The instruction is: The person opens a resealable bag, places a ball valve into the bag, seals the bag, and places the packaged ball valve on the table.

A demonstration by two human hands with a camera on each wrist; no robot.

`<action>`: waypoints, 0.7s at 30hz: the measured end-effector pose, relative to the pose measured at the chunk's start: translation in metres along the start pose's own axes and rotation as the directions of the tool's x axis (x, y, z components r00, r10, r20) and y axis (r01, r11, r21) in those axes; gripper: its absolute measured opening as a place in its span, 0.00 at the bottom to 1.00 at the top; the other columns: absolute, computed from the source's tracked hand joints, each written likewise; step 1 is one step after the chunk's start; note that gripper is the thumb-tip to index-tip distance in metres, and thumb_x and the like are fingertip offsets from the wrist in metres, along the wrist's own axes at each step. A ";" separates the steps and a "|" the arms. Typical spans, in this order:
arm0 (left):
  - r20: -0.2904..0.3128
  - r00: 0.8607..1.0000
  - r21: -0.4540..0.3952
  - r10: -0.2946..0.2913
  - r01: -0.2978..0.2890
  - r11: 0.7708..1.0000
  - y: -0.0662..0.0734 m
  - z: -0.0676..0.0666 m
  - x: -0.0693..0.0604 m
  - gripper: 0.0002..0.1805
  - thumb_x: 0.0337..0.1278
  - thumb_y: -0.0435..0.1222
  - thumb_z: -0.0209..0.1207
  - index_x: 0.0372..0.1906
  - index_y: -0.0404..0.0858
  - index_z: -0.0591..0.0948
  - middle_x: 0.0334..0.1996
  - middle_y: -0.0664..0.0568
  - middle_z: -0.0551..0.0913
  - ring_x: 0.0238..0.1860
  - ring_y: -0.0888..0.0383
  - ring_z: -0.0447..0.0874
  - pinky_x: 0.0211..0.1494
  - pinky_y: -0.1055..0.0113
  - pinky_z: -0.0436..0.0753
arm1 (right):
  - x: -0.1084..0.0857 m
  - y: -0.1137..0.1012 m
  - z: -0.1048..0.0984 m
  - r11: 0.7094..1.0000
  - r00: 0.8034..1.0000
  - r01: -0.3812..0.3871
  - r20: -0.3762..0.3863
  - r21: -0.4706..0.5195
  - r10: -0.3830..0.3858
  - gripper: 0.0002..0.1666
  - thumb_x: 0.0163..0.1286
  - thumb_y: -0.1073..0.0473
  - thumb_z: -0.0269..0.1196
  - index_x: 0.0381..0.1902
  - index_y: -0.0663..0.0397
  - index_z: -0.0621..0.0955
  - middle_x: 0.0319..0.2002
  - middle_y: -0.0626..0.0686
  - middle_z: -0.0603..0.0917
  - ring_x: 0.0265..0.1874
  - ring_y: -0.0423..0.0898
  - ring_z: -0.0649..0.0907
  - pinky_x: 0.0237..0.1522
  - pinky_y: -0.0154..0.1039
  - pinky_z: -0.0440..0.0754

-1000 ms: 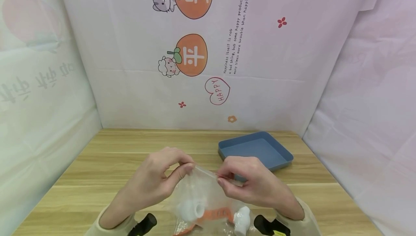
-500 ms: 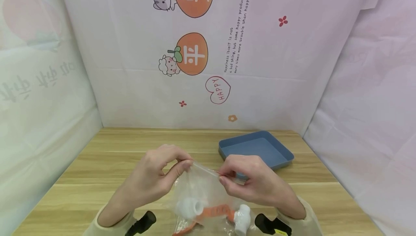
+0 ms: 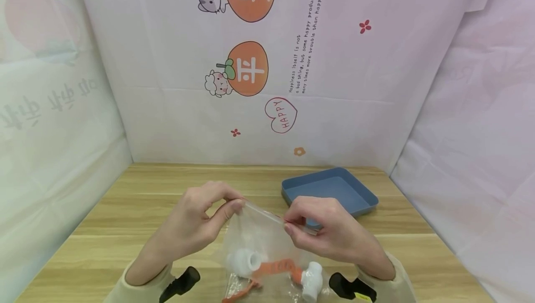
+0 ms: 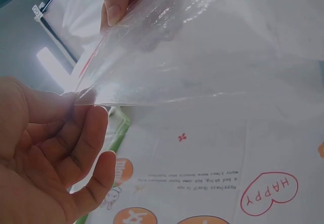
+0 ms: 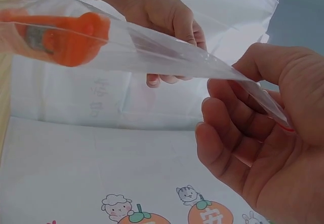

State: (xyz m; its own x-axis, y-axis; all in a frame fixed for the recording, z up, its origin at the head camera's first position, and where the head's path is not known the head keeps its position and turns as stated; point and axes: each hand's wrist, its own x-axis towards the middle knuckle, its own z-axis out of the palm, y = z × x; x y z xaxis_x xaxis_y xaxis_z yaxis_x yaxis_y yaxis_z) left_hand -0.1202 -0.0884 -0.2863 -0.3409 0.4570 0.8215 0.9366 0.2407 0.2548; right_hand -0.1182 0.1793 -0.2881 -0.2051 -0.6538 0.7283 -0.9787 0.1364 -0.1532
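A clear zip bag (image 3: 261,238) with a red line along its mouth is stretched between both hands. My left hand (image 3: 190,224) pinches the left end of the mouth between thumb and index finger. Further right along the same edge, the right hand (image 3: 330,228) pinches it too. Through the film show a white tubular fitting (image 3: 244,262) and an orange piece (image 3: 276,267). At the lower right is another white fitting (image 3: 312,282), joined to orange. A thin orange strip (image 3: 242,291) lies lower left. In the right wrist view, an orange part (image 5: 81,36) appears through the film.
A blue rectangular tray (image 3: 334,191) stands behind the right hand on the wooden table (image 3: 167,182). Printed white cloth (image 3: 179,122) encloses the back and sides. Black wrist devices (image 3: 181,284) are worn near both cuffs.
My left hand has shifted slightly up and left, and the right hand slightly right, pulling the bag's mouth straighter. Both keep their pinch. The orange strip shows more clearly below the bag.
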 end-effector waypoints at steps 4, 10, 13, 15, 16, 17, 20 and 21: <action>0.000 1.000 -0.001 -0.008 0.008 1.000 -0.001 -0.001 0.000 0.02 0.63 0.31 0.61 0.37 0.40 0.83 0.29 0.58 0.85 0.30 0.68 0.79 0.38 0.78 0.78 | -0.001 0.000 -0.001 1.000 1.000 -0.012 0.001 -0.002 0.012 0.05 0.72 0.61 0.58 0.34 0.49 0.79 0.26 0.43 0.78 0.27 0.32 0.76 0.31 0.20 0.75; 0.014 0.997 0.012 -0.071 0.071 0.997 0.001 -0.003 0.000 0.07 0.56 0.27 0.65 0.37 0.40 0.84 0.29 0.59 0.84 0.30 0.69 0.80 0.37 0.78 0.78 | -0.001 0.002 -0.001 1.000 1.000 0.012 -0.019 -0.007 -0.012 0.05 0.71 0.62 0.58 0.34 0.49 0.78 0.26 0.42 0.77 0.27 0.32 0.75 0.31 0.20 0.75; 0.014 0.996 0.023 -0.089 0.088 0.996 0.002 -0.005 0.000 0.09 0.53 0.25 0.66 0.37 0.40 0.84 0.29 0.60 0.84 0.30 0.69 0.79 0.36 0.78 0.78 | -0.001 0.002 -0.002 1.000 1.000 0.018 -0.020 -0.007 -0.018 0.05 0.71 0.62 0.58 0.33 0.49 0.78 0.26 0.42 0.77 0.27 0.32 0.75 0.30 0.21 0.75; 0.012 0.996 0.029 -0.090 0.089 0.996 0.002 -0.005 0.000 0.10 0.52 0.25 0.66 0.37 0.41 0.83 0.29 0.60 0.84 0.30 0.69 0.79 0.36 0.78 0.77 | -0.001 0.002 -0.003 1.000 1.000 0.017 -0.013 -0.010 -0.018 0.05 0.71 0.62 0.57 0.34 0.49 0.78 0.26 0.43 0.77 0.27 0.32 0.75 0.30 0.21 0.75; 0.010 0.996 0.033 -0.090 0.090 0.995 0.003 -0.006 0.000 0.10 0.52 0.25 0.66 0.37 0.41 0.83 0.29 0.61 0.84 0.30 0.69 0.79 0.36 0.78 0.77 | -0.001 0.002 -0.003 1.000 1.000 0.020 -0.008 -0.011 -0.020 0.05 0.72 0.62 0.57 0.34 0.50 0.78 0.26 0.43 0.77 0.27 0.32 0.75 0.30 0.21 0.74; 0.010 0.996 0.035 -0.091 0.090 0.995 0.003 -0.006 0.000 0.10 0.52 0.25 0.66 0.37 0.41 0.83 0.29 0.61 0.84 0.30 0.69 0.78 0.36 0.78 0.77 | -0.001 0.002 -0.004 1.000 1.000 0.019 0.000 -0.011 -0.019 0.05 0.72 0.62 0.57 0.34 0.50 0.78 0.26 0.43 0.77 0.27 0.32 0.75 0.30 0.20 0.74; 0.007 0.996 0.040 -0.092 0.092 0.995 0.002 -0.008 0.000 0.09 0.52 0.25 0.66 0.37 0.41 0.83 0.29 0.61 0.83 0.30 0.69 0.78 0.36 0.78 0.77 | -0.002 0.002 -0.006 1.000 0.999 0.026 0.025 -0.014 -0.025 0.05 0.72 0.61 0.57 0.35 0.50 0.79 0.26 0.43 0.77 0.26 0.32 0.75 0.31 0.19 0.73; 0.006 0.996 0.043 -0.092 0.092 0.995 0.002 -0.008 0.000 0.09 0.53 0.26 0.66 0.37 0.41 0.83 0.29 0.61 0.83 0.30 0.69 0.78 0.36 0.78 0.77 | -0.002 0.002 -0.006 0.999 0.999 0.030 0.032 -0.015 -0.030 0.05 0.72 0.61 0.56 0.35 0.50 0.79 0.26 0.43 0.77 0.26 0.32 0.75 0.31 0.18 0.73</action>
State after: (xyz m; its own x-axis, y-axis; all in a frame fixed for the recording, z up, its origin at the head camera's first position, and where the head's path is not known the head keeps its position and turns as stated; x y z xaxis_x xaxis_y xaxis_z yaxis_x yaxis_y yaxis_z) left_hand -0.1175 -0.0948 -0.2816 -0.4261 0.4380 0.7915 0.8970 0.3180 0.3069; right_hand -0.1195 0.1855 -0.2856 -0.1757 -0.6813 0.7106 -0.9844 0.1276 -0.1210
